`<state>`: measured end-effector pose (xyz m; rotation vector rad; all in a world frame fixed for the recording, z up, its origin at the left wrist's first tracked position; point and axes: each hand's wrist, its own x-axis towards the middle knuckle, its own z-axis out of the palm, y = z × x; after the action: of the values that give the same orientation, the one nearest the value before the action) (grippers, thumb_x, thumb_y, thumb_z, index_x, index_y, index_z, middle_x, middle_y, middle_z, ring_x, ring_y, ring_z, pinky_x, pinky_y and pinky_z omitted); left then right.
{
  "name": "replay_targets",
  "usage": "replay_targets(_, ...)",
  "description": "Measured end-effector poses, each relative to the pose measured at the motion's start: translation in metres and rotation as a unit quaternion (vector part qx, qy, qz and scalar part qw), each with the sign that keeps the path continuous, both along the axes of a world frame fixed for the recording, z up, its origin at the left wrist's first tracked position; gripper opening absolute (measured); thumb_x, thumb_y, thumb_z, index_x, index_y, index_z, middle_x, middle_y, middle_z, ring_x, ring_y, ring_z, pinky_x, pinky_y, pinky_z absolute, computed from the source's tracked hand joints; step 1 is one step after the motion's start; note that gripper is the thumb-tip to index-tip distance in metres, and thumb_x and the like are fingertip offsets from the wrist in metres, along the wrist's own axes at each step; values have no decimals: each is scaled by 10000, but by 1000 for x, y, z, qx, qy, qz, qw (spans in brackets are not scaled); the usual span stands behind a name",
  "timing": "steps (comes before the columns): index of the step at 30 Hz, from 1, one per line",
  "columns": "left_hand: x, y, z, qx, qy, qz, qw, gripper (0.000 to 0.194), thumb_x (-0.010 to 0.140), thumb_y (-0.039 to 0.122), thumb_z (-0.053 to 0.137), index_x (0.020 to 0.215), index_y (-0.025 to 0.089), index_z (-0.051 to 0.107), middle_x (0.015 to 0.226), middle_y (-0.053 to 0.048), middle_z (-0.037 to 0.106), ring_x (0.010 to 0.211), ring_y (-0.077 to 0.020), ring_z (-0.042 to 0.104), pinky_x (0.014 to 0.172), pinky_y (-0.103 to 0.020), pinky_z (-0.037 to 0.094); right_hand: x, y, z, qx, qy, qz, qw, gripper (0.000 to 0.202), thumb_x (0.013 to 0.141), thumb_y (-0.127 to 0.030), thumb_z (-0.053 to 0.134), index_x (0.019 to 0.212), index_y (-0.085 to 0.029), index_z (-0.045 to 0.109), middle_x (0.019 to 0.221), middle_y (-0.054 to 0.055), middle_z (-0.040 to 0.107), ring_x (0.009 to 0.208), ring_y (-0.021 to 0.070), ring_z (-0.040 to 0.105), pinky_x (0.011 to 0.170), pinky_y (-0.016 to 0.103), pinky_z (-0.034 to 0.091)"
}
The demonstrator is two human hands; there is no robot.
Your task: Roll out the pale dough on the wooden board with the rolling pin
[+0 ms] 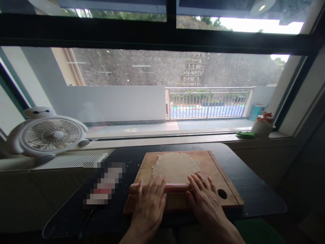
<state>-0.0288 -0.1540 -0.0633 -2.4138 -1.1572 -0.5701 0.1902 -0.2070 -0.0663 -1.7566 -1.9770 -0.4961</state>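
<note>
A sheet of rolled-out dough [176, 166] with ragged, cracked edges lies on a wooden cutting board [215, 176]. Across the near side of the dough runs a reddish rolling pin [177, 188]. My left hand [151, 200] rests over the pin's left part, fingers stretched forward across it. Over the right part lies my right hand [203, 195], palm down with its fingers spread. Both hands touch the pin from above without wrapping round it. The pin's right end is hidden under my right hand.
The board sits on a dark table [251, 183] with small crumbs. Left of it lies a blurred-out item [105, 186]. A white fan [58, 134] stands by the window, and a whitish container [262, 127] and something green [245, 135] are on the sill at right.
</note>
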Motion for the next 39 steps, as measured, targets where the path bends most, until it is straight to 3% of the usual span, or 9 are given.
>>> replay_targets(5,-15,-13,-10,33,14,-27,999,577,883,270,411,1431,249,229,1446,-2,351,1340,-203,281,1127,-467,-35,3,-18,-11,28,-38,38,998,528,906,-369,407,1404,-232,296,1416,4,381,1342,226,255,1085,446,182)
replay_targets(9,-21,-25,-15,13,20,-34,999,599,880,275,413,1439,230,202,1464,-19,311,1355,-225,248,1120,-500,-16,2,-36,-17,22,-37,46,998,585,903,-404,408,1431,-214,240,1441,28,333,1348,231,238,1097,439,148)
replay_targets(17,10,27,4,-55,-25,6,998,503,927,342,326,1420,294,238,1443,18,355,1343,-227,280,1098,-535,89,-1,24,20,-68,74,-32,994,446,947,-427,272,1292,-233,476,1364,25,455,1327,236,288,1100,492,137)
replay_targets(19,8,24,1,-47,-28,1,998,508,926,347,332,1422,289,237,1434,11,373,1334,-221,299,1106,-521,69,0,23,17,-60,73,-36,995,448,945,-434,274,1306,-244,459,1375,16,441,1331,230,280,1101,488,140)
replay_targets(23,-6,-3,-10,-29,-21,-20,999,553,906,325,380,1431,293,211,1438,2,369,1326,-215,313,1121,-492,-2,0,-9,-5,-31,25,2,999,506,932,-437,318,1402,-249,308,1458,-2,301,1363,214,194,1107,454,126)
replay_targets(26,-8,-9,-8,-49,-20,-21,998,549,905,323,379,1429,299,216,1450,2,347,1341,-220,285,1120,-503,10,1,-20,-9,-34,11,19,999,531,929,-432,322,1419,-234,271,1475,5,263,1372,215,156,1107,444,107)
replay_targets(28,-1,4,-1,-76,-26,-15,997,521,916,331,351,1423,295,237,1446,0,355,1343,-219,281,1116,-521,47,4,-7,-3,-51,32,5,998,500,936,-431,295,1396,-236,322,1449,9,325,1364,212,181,1108,443,95)
replay_targets(35,36,78,31,-132,-50,25,990,424,926,354,305,1288,234,490,1375,-38,460,1330,-248,306,1088,-562,151,21,87,34,-134,101,-53,984,444,948,-439,225,1197,-244,538,1337,66,475,1283,224,339,1061,469,162)
replay_targets(39,33,73,21,-116,-72,31,990,435,920,364,314,1292,219,486,1375,-59,459,1325,-256,316,1087,-565,148,16,75,28,-113,102,-51,987,447,950,-447,215,1171,-248,549,1315,53,497,1276,223,340,1067,457,143)
